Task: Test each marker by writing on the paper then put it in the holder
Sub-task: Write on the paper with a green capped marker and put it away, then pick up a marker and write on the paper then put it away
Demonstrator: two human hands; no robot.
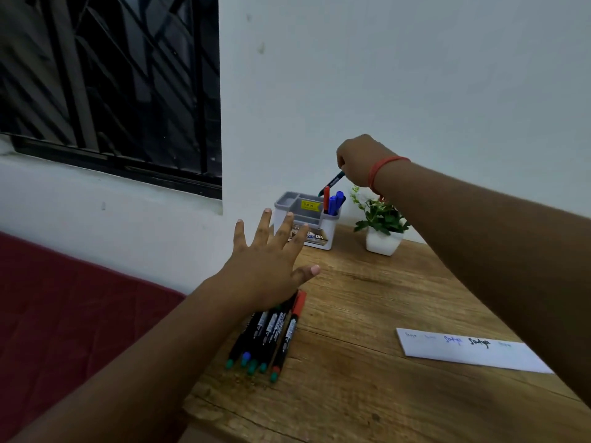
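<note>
Nearest, desk surface: a wooden table (pixel 367 314) with visible grain and seams between its boards fills the lower right.
Paper: a white paper strip (pixel 473 351) lies flat at the right of the table, carrying several handwritten words in blue and black; the right forearm covers its far end.
Loose markers: a row of dark-barrelled markers (pixel 268 334) lies side by side near the table's left edge, one with a red cap.
Left hand: the left hand (pixel 271 266) is spread with straight fingers above the row, grasping nothing.
Holder: a white and grey compartmented holder (pixel 307 219) stands at the back of the table; one red and several blue markers stand upright in its right compartment.
Right hand: the right hand (pixel 358 161) pinches a tilted marker (pixel 332 182) just above the holder.
Plant: a small potted plant (pixel 380 225) stands beside the holder.
Room: a white wall (pixel 415 75), a barred dark window (pixel 112 84) upper left, and a red surface (pixel 64 308) lower left.
</note>
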